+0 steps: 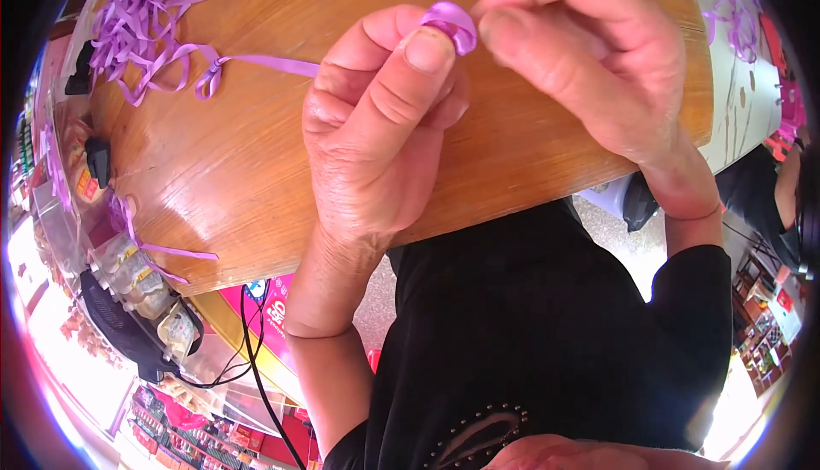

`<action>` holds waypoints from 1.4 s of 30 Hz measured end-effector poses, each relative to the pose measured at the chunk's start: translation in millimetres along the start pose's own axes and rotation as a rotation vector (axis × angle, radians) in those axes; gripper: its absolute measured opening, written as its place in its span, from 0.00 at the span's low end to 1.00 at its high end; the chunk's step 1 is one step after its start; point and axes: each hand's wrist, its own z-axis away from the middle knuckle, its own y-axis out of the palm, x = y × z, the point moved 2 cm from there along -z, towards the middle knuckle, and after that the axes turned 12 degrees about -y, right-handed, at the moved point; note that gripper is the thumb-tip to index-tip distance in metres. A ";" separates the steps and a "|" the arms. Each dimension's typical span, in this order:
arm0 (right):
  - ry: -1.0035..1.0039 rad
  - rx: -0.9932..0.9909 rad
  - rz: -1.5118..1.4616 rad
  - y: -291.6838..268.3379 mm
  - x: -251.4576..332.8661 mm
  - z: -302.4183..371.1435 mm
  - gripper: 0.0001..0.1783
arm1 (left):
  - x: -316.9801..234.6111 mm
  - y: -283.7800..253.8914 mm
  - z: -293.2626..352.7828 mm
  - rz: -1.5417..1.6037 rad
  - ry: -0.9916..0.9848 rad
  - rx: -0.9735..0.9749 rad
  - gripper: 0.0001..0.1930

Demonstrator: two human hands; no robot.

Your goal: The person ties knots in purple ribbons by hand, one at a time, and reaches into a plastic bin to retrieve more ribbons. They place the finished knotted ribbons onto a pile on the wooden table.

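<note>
My left hand (371, 124) is closed over the wooden table, pinching a small loop of shiny purple ribbon (450, 19) between thumb and fingers. The loop stands up past the thumb tip. From the other side of this hand a flat ribbon tail (278, 64) runs left toward a tangled heap of purple ribbon (141, 22). Just right of the loop is my right hand (598, 64), its thumb and forefinger brought together in a pinch. Whether a thread or ribbon end lies between those fingertips is too small to see.
The brown wooden table (231, 188) has its near edge against my body. More ribbon strands (175, 252) lie at its left edge. Clear plastic bins (141, 278) and black cables (252, 342) are at lower left. A white surface (743, 103) with ribbon adjoins on the right.
</note>
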 end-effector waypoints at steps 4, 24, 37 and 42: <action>-0.142 -0.085 0.035 -3.7 0.2 -0.1 0.06 | -0.8 -1.7 0.1 -0.021 0.048 -0.093 0.07; 0.589 -0.020 -0.317 -6.2 -3.9 -8.2 0.06 | 2.9 3.4 2.0 -0.041 -0.042 -0.076 0.09; -0.229 -0.026 0.228 -4.6 -4.2 -6.9 0.07 | 2.3 5.7 0.9 -0.049 -0.004 -0.143 0.09; -0.459 -0.009 0.449 -5.0 8.5 -8.1 0.07 | 2.1 8.5 1.1 -0.038 -0.022 -0.200 0.08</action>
